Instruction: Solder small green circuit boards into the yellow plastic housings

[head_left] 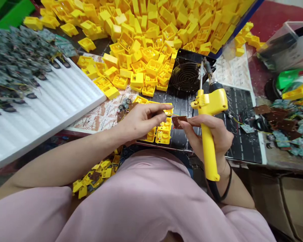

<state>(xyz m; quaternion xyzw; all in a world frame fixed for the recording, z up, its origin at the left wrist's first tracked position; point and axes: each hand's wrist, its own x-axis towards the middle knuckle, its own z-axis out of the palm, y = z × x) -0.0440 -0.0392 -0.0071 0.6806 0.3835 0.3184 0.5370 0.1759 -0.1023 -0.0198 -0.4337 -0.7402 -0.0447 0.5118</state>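
My right hand (pixel 221 137) grips a yellow soldering gun (pixel 209 144), its metal tip pointing up and away from me. Between that hand's thumb and index finger is a small brown circuit board (pixel 178 122). A thin yellow wire (pixel 175 114) runs from the board toward my left hand (pixel 140 121), whose thumb and fingers are pinched at its end. Below the left hand, several open yellow plastic casings (pixel 163 135) lie in rows on the black mat (pixel 184 141), partly covered by the hand. Small dark parts with wires (pixel 125 104) lie left of these casings.
A large heap of yellow casings (pixel 146 37) fills the back, beside a black fan (pixel 188 75). White ridged foam (pixel 73 90) with many wired boards (pixel 17 64) stands left. Brown and grey boards (pixel 290 124) pile up right, near a clear plastic bin (pixel 285 47). More casings (pixel 96 176) are below the table edge.
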